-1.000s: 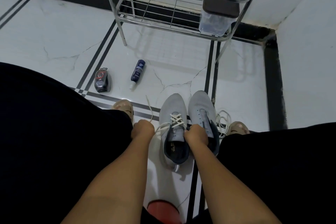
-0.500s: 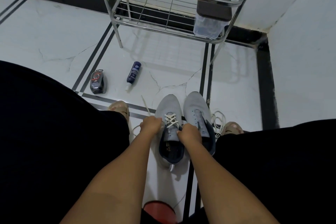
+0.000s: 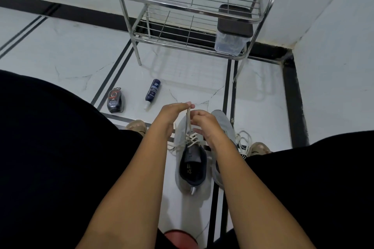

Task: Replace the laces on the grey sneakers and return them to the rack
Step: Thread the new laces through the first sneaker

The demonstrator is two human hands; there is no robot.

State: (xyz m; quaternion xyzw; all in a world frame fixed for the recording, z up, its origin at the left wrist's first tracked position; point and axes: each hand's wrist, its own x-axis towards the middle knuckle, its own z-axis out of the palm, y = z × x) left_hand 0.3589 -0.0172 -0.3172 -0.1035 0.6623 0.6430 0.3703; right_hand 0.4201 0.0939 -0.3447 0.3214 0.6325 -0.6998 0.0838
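2 sneakers (image 3: 190,170) side by side on the floor (image 3: 66,52), long axes running from heels near the body to toes toward the rack (image 3: 194,6). Left hand (image 3: 172,115) raised above the left sneaker's toe, pinching a pale lace (image 3: 187,121) pulled upward. Right hand (image 3: 204,123) close beside, fingers curled at the same lace; grip unclear. Loose laces (image 3: 243,140) lying right of the pair.

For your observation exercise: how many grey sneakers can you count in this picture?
2. The left sneaker lies on the floor between the forearms, partly laced. The right sneaker sits beside it, mostly hidden behind the right hand. None is on the rack.
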